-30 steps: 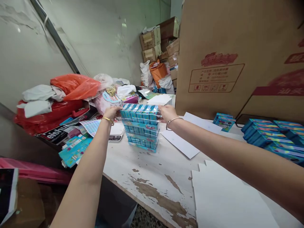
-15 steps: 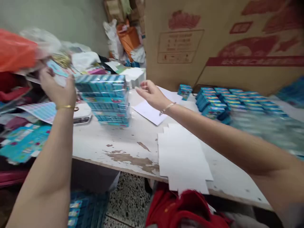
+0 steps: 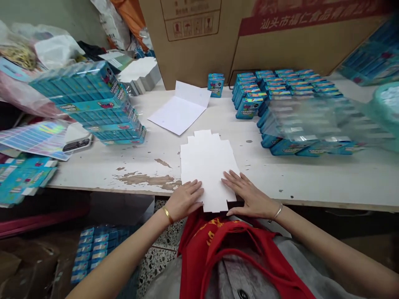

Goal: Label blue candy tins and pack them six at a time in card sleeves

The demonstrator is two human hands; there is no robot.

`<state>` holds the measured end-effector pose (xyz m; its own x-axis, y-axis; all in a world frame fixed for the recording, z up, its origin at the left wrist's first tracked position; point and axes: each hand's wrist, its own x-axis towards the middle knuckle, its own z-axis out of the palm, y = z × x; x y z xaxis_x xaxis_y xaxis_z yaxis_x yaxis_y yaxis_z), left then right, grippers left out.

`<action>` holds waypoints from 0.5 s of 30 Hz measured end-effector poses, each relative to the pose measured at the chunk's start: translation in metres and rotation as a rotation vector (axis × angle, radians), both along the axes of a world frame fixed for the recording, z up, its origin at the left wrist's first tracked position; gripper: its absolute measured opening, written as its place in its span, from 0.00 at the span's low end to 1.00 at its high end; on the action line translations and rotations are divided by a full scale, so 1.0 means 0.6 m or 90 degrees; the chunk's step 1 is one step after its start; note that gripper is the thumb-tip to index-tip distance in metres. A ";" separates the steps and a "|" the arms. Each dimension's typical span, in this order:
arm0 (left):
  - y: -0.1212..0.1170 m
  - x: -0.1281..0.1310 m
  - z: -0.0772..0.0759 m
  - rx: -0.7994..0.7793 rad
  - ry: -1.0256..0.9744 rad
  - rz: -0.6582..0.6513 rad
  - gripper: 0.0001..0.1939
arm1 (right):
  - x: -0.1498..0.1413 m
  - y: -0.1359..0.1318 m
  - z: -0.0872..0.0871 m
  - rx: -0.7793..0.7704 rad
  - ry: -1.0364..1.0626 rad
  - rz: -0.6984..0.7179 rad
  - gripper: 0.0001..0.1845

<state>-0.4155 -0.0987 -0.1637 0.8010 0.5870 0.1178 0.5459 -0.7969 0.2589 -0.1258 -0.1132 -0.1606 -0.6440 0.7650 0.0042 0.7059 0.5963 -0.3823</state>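
Observation:
A white die-cut card sheet [image 3: 207, 162] lies flat at the table's near edge, its lower end reaching past that edge. On its lower left side rests my left hand [image 3: 184, 199], fingers stretched out. My right hand [image 3: 249, 195] lies on the lower right side, fingers spread and the thumb apart near the bottom flap. Neither hand grips anything. To the left stands a wrapped stack of blue candy boxes [image 3: 96, 104] in clear film. Beyond the card sheet is a folded white sheet [image 3: 182, 110].
Rows of small blue boxes [image 3: 249, 108] stand at the right, partly under clear plastic film [image 3: 299, 120]. A large cardboard carton [image 3: 199, 54] rises behind the white table [image 3: 149, 166]. At left lie a phone [image 3: 77, 143] and printed blue cartons [image 3: 25, 178]. More blue packs [image 3: 90, 253] sit below.
Both hands have come away from around the wrapped stack, back to the card sheet, and now lie on it. The view has turned downward. The stack stands on the table at left.

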 end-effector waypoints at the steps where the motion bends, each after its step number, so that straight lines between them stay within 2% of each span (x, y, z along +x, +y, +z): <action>1: 0.004 -0.002 0.004 -0.005 -0.007 -0.013 0.18 | 0.001 -0.002 -0.003 -0.002 0.011 -0.002 0.54; 3: 0.011 -0.002 0.013 -0.034 -0.029 -0.039 0.15 | 0.003 -0.002 -0.008 -0.003 0.039 -0.006 0.56; 5: 0.018 -0.001 0.024 -0.093 -0.054 -0.031 0.14 | 0.009 0.000 -0.010 -0.007 0.070 -0.005 0.57; 9: 0.037 0.005 0.070 -0.205 -0.115 0.088 0.15 | 0.022 0.002 0.001 0.010 0.128 -0.004 0.54; 10: 0.043 0.007 0.087 -0.220 -0.141 0.121 0.15 | 0.025 0.002 0.008 0.028 0.149 -0.007 0.49; 12: 0.056 0.013 0.123 -0.251 -0.199 0.167 0.15 | 0.027 0.005 0.026 0.073 0.207 -0.018 0.34; 13: 0.062 0.016 0.139 -0.273 -0.224 0.179 0.15 | 0.028 0.006 0.036 0.091 0.242 -0.025 0.26; 15: 0.068 0.023 0.160 -0.330 -0.247 0.178 0.17 | 0.028 0.011 0.050 0.102 0.306 -0.050 0.18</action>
<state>-0.4017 -0.0579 -0.0678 0.5686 0.8225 0.0141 0.5033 -0.3615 0.7849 -0.1088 -0.1069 -0.1304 -0.4812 0.7760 0.4078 0.5173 0.6269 -0.5825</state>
